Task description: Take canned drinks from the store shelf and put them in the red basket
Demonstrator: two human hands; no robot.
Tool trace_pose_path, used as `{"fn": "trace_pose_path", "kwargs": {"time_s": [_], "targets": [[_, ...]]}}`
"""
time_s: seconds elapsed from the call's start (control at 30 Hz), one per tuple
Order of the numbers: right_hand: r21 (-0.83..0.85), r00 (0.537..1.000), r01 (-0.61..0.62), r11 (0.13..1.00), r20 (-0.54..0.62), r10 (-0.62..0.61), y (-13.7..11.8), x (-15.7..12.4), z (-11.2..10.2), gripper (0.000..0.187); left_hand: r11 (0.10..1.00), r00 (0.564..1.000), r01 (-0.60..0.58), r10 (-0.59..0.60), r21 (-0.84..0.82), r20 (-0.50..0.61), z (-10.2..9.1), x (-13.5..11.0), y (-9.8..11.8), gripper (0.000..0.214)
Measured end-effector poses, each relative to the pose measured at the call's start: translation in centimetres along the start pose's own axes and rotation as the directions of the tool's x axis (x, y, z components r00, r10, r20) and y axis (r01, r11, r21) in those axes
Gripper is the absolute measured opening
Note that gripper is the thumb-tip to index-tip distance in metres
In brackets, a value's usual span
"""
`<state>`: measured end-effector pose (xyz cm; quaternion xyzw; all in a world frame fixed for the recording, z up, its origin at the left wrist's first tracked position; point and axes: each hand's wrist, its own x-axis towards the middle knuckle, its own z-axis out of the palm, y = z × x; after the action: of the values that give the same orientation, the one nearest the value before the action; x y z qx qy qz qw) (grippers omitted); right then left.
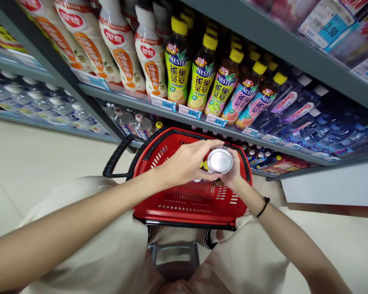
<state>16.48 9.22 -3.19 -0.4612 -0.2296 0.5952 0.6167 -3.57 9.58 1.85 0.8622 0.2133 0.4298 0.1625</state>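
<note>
A red shopping basket (190, 206) with a black handle sits on the floor below me, in front of a drinks shelf. Over it both hands hold one container with a round silver top (220, 160), probably a can or a lidded bottle. My left hand (184, 161) wraps its fingers over the container from the left. My right hand (234, 173) grips it from the right and below; a black band circles that wrist. Yellow-capped bottles show in the basket under the hands.
The shelf (184, 112) carries white milk-drink bottles (122, 45), yellow-capped Nestea bottles (199, 77) and blue water bottles (297, 114), with price tags along its edge. Lower shelves hold more water bottles (43, 100). Pale floor tiles lie at left.
</note>
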Motion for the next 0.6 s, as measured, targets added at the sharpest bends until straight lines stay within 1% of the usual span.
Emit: {"fn": "trace_pose_path", "kwargs": {"time_s": [0.07, 0.13, 0.2, 0.27, 0.33, 0.4, 0.47, 0.5, 0.53, 0.6], "targets": [[-0.041, 0.997, -0.071, 0.997, -0.026, 0.070, -1.1, 0.3, 0.0, 0.029, 0.997, 0.997, 0.075, -0.075, 0.004, 0.027, -0.5, 0.3, -0.7, 0.078], [-0.113, 0.995, -0.102, 0.988, 0.000, 0.103, -2.2, 0.5, 0.0, 0.037, 0.992, 0.990, 0.123, -0.123, -0.004, 0.075, -0.8, 0.4, -1.6, 0.084], [-0.191, 0.995, -0.068, 0.979, 0.057, 0.080, -3.2, 0.6, -0.2, 0.047, 0.989, 0.982, 0.150, -0.148, -0.007, 0.114, -0.8, 0.4, -2.5, 0.088], [-0.254, 0.993, -0.004, 0.967, 0.116, 0.034, -4.0, 0.6, -0.4, 0.054, 0.985, 0.975, 0.170, -0.166, -0.015, 0.144, -0.4, 0.1, -3.2, 0.098], [-0.304, 0.984, 0.058, 0.951, 0.176, -0.004, -4.5, 0.5, -0.6, 0.055, 0.975, 0.962, 0.218, -0.207, -0.043, 0.175, 0.1, -0.2, -3.8, 0.111], [-0.342, 0.973, 0.115, 0.933, 0.226, -0.038, -4.9, 0.4, -0.8, 0.051, 0.948, 0.937, 0.305, -0.282, -0.094, 0.206, 0.7, -0.5, -4.0, 0.119], [-0.367, 0.964, 0.146, 0.919, 0.263, -0.049, -5.1, 0.3, -1.0, 0.048, 0.895, 0.905, 0.402, -0.355, -0.195, 0.236, 1.1, -0.7, -4.1, 0.117], [-0.366, 0.960, 0.150, 0.918, 0.276, -0.047, -5.2, 0.2, -1.1, 0.047, 0.850, 0.888, 0.445, -0.378, -0.281, 0.262, 1.3, -0.7, -4.1, 0.113], [-0.356, 0.957, 0.146, 0.923, 0.288, -0.040, -5.4, 0.1, -1.2, 0.046, 0.790, 0.871, 0.482, -0.387, -0.378, 0.302, 1.5, -0.7, -4.1, 0.107], [-0.309, 0.954, 0.115, 0.944, 0.300, -0.018, -5.6, -0.3, -1.0, 0.045, 0.631, 0.835, 0.549, -0.385, -0.548, 0.394, 1.9, -0.6, -3.9, 0.094]]}}
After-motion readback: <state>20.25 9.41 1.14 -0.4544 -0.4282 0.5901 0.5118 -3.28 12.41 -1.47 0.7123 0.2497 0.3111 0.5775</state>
